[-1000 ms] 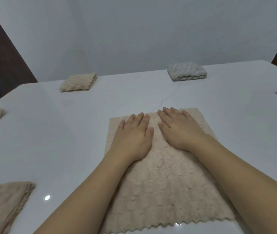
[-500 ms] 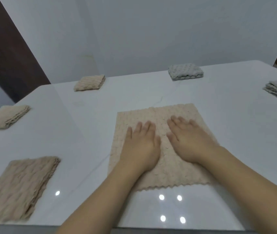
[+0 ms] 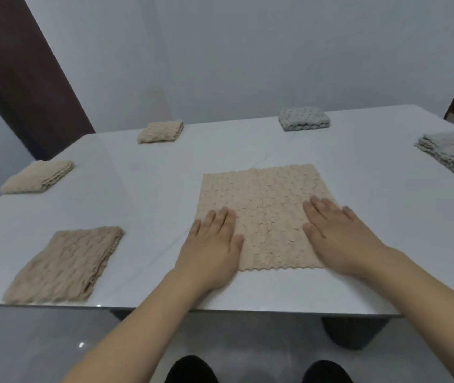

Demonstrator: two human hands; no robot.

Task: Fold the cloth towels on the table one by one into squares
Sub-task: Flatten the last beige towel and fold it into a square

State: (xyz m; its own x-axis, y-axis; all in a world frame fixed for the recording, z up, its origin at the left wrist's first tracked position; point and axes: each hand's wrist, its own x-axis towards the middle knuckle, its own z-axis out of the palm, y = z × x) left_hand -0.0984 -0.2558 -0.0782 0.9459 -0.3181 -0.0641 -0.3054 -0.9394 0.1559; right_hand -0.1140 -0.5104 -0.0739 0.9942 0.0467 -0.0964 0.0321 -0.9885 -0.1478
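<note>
A folded beige towel (image 3: pixel 65 265) lay near the front edge of the white surface (image 3: pixel 386 244), well to the left of the flat beige towel (image 3: pixel 264 205) in the middle. Further back on that side sat a second folded beige towel (image 3: pixel 38 176), and behind it a third, smaller one (image 3: pixel 161 131). The flat beige towel lay spread out, its scalloped near hem toward the person. The left hand (image 3: pixel 209 247) pressed on its near left corner, grip spread with fingers straight and flat, partly over the towel's edge. The right hand (image 3: pixel 339 233) pressed on its near right side, fingers likewise straight and flat. Behind the flat towel, at the far right, sat a folded grey towel (image 3: pixel 303 118); another grey stack (image 3: pixel 452 152) lay at the right edge.
</note>
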